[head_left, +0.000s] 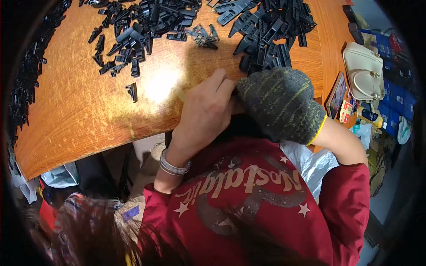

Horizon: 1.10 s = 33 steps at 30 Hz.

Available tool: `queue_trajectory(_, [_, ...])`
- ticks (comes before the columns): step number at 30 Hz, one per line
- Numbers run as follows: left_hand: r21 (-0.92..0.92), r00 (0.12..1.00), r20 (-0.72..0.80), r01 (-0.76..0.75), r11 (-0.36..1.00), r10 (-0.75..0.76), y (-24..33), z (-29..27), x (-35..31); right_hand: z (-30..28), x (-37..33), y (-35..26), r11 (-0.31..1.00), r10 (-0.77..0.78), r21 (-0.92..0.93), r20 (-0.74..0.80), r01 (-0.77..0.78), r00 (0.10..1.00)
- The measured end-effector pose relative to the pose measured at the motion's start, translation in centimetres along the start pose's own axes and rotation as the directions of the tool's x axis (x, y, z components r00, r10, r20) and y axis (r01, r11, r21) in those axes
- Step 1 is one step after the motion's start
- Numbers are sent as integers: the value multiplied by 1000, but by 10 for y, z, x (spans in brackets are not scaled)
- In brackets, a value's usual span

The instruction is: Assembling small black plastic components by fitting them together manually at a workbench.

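Note:
My bare left hand (206, 106), a silvery bangle on its wrist, is at the near edge of the table with its fingers curled in. Close against it on the right is my right hand (282, 99), in a grey and yellow knit glove and closed. The two hands meet over something dark, mostly hidden by the fingers, so I cannot make out what they hold. Just beyond the glove lies a heap of long black plastic parts (270, 33). A single small black plastic piece (132, 92) lies apart, left of my left hand.
Smaller black plastic pieces (128, 37) are heaped at the far middle of the wooden table (71, 102). Beside them are a few greenish, see-through bits (205, 36). More black parts (26, 84) line the left edge. At right are a cream handbag (364, 71) and a framed screen (336, 95).

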State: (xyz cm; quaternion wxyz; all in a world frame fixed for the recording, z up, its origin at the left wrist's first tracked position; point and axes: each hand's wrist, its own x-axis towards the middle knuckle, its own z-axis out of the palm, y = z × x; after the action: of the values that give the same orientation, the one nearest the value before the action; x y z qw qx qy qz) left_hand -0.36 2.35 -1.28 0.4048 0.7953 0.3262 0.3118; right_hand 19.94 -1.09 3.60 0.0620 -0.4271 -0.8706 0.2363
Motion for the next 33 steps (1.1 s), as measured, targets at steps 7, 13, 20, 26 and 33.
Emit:
queue_trajectory(7, [2, 996, -91, -2, 1000, 2, 1, 6, -4, -12, 10, -19, 949, 154, -275, -24, -154, 988])
queue_trajectory(13, [-198, 990, -132, 29, 980, -56, -2, -2, -16, -11, -16, -42, 913, 393, -2, -257, -407, 883])
queue_trajectory(20, [-916, 932, 225, 301, 264, -283, 4, -17, -15, -1, -31, -38, 799, 541, 468, -287, -378, 790])
queue_trajectory(26, [-796, 841, 402, 517, 315, -363, 17, -3, -4, 12, -43, -39, 584, 626, 769, -225, -259, 747])
queue_trajectory(33, [-649, 882, 314, 469, 599, -350, 32, 9, 2, -25, -75, -54, 825, 561, 305, -352, -475, 749])
